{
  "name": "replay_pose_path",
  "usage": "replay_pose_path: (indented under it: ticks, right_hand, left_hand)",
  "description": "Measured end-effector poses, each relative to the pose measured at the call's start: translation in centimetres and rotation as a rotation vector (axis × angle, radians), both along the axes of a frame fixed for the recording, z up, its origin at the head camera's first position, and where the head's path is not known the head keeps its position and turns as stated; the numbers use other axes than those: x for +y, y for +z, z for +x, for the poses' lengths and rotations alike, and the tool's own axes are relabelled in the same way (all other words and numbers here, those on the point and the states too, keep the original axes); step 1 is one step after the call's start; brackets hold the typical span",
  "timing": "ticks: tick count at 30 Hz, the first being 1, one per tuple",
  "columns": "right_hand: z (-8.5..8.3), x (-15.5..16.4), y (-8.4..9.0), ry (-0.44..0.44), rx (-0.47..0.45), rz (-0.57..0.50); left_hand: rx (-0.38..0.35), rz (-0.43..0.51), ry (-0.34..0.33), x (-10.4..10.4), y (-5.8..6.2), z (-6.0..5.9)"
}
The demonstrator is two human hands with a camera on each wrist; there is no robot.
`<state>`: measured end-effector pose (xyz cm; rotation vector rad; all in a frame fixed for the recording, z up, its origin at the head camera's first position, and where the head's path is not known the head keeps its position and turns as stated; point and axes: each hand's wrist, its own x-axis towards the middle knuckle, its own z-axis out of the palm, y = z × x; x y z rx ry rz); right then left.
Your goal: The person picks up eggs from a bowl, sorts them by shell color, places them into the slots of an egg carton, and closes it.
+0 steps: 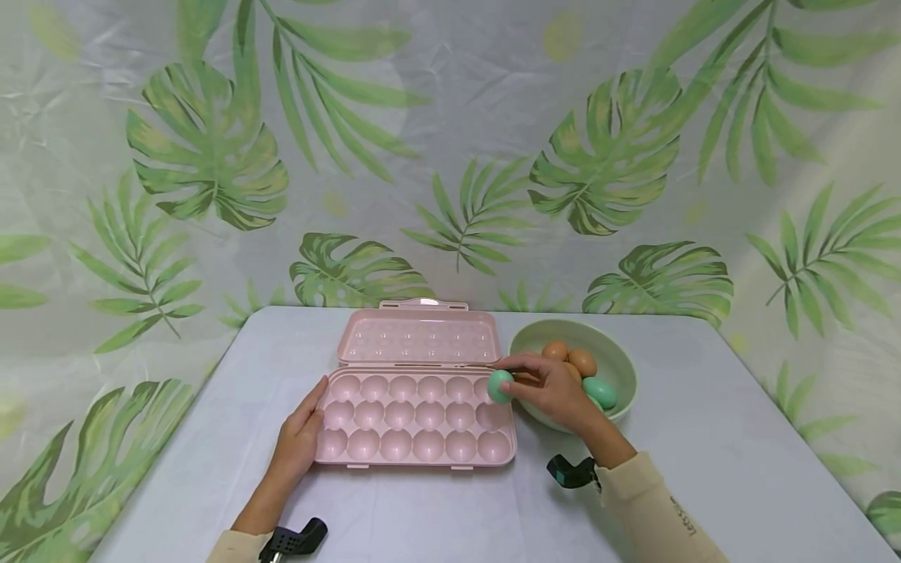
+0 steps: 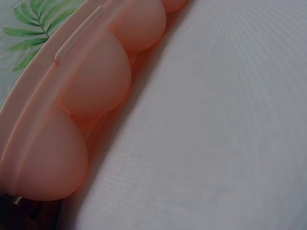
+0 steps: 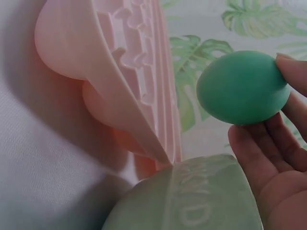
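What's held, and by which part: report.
The right hand pinches a green egg by one end; the left hand touches the pink tray at its left edge, grip unclear.

Both sleeves (image 1: 238,547) are beige; below the right cuff (image 1: 626,475) runs dark lettering (image 1: 683,516), and beside that cuff juts a black wrist camera (image 1: 573,474).

Free room above front cups (image 1: 428,446), rightward obstacle: bowl (image 1: 623,363)
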<state>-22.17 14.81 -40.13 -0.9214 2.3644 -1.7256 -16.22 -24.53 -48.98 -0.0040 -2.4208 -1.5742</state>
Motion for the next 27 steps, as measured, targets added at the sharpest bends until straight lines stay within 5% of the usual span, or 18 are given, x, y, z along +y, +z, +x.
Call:
replay_pose_path:
  ticks: [9, 17, 27]
  right_hand:
    - [1.0, -0.7, 1.3, -0.043, 0.055, 0.099]
    - [-0.5, -0.2, -1.4, -0.097, 0.105, 0.188]
    - [-0.7, -0.3, -2.0, -0.078, 0.254, 0.229]
  left_hand:
    - [-0.006, -0.010, 0.004, -0.1, 0.0, 0.0]
    - [-0.025, -0.011, 0.006, 0.0, 0.1, 0.0]
    - [-0.029, -0.014, 0.009, 0.0, 0.0, -0.1]
